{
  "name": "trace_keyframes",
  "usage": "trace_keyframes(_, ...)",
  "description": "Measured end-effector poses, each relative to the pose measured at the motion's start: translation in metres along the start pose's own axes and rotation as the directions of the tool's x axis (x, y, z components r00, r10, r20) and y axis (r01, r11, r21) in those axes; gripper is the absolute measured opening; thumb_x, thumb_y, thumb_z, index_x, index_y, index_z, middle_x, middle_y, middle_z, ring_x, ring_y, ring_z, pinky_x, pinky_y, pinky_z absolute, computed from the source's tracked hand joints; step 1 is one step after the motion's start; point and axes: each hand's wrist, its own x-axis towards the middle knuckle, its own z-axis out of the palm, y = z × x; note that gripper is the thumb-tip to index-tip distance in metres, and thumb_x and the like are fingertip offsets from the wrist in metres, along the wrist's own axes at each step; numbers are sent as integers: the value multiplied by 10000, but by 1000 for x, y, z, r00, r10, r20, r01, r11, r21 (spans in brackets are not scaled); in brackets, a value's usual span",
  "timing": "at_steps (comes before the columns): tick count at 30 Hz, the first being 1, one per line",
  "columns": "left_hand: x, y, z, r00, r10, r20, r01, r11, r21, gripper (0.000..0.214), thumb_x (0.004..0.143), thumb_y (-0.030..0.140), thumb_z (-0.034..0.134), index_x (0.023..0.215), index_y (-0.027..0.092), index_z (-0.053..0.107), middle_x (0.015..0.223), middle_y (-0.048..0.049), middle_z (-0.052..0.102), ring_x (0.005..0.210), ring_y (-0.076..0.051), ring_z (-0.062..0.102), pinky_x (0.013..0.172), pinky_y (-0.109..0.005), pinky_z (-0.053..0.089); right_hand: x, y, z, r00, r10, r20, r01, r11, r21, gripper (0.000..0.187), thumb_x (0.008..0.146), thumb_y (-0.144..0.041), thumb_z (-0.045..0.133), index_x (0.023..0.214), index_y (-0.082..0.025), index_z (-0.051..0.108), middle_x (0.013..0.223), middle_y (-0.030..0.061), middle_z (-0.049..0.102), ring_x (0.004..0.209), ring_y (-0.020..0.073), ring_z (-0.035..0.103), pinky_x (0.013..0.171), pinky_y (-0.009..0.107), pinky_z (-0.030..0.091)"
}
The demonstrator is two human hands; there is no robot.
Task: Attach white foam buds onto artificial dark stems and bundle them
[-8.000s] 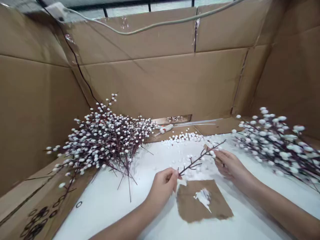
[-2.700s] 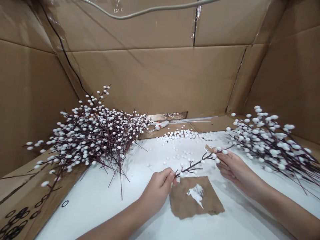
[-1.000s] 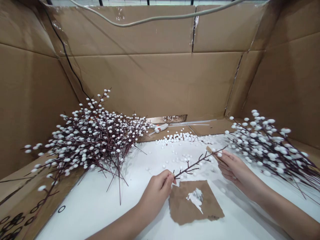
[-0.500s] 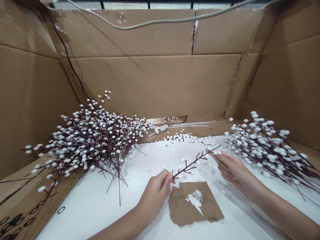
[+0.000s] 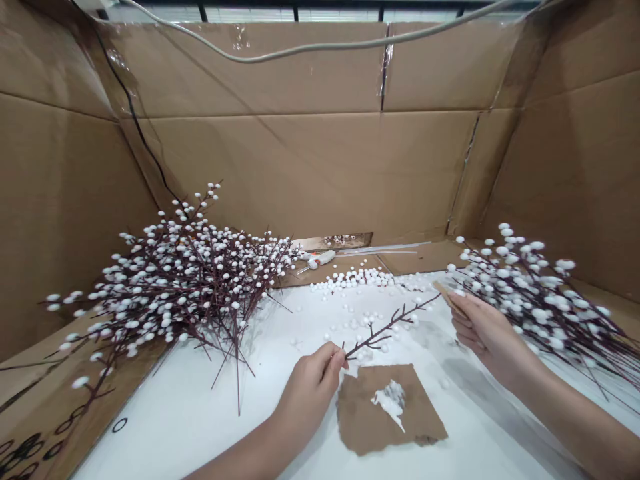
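My left hand (image 5: 314,381) pinches the base of a bare dark-brown twig (image 5: 384,331) with short side shoots, its tip pointing right and away. In my right hand (image 5: 487,333) is a small strip of cardboard (image 5: 449,298), its end at the twig's tip; whether they touch I cannot tell. Below the twig lies a torn cardboard square (image 5: 365,413) bearing a smear of white paste (image 5: 391,402). Loose white foam berries (image 5: 367,275) are scattered on the white table (image 5: 210,420) behind the twig.
A big heap of white-berried branches (image 5: 185,280) lies at the left, and another bunch (image 5: 540,300) at the right. Toward the back sits a glue gun (image 5: 320,259) beside clear glue sticks (image 5: 380,251). Cardboard walls (image 5: 280,167) surround the table; a pale cable (image 5: 300,48) hangs across the top.
My right hand has moved right and slightly up with the cardboard strip, to the twig's tip. My left hand and the twig have hardly moved.
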Motion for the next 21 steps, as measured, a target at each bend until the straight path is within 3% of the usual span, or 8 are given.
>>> trace_keyframes(5, 0, 0, 0, 999, -35, -20, 34, 999, -12, 318, 859, 440, 285, 745, 215, 479, 432, 88, 264, 424, -94, 237, 433, -208, 181, -3, -7, -1, 1000, 17, -16, -16, 996, 91, 361, 646, -390, 683, 602, -203, 378, 469, -113, 232, 326, 7, 167, 238, 101, 160)
trace_keyframes(12, 2, 0, 1, 998, -43, -39, 43, 999, 5, 322, 858, 446, 280, 739, 220, 475, 407, 92, 254, 418, -99, 228, 438, -211, 186, -5, -4, -1, 999, 12, 30, -15, 997, 82, 375, 652, -402, 685, 600, -201, 373, 473, -114, 223, 335, 8, 158, 238, 97, 176)
trace_keyframes(21, 1, -1, 1, 999, -30, -41, 30, 1000, -2, 325, 856, 451, 285, 740, 219, 481, 411, 91, 264, 417, -97, 235, 436, -210, 181, 0, 2, 1, 998, 51, 46, -54, 997, 53, 444, 560, -459, 735, 584, -201, 374, 418, -124, 240, 310, -3, 164, 242, 100, 150)
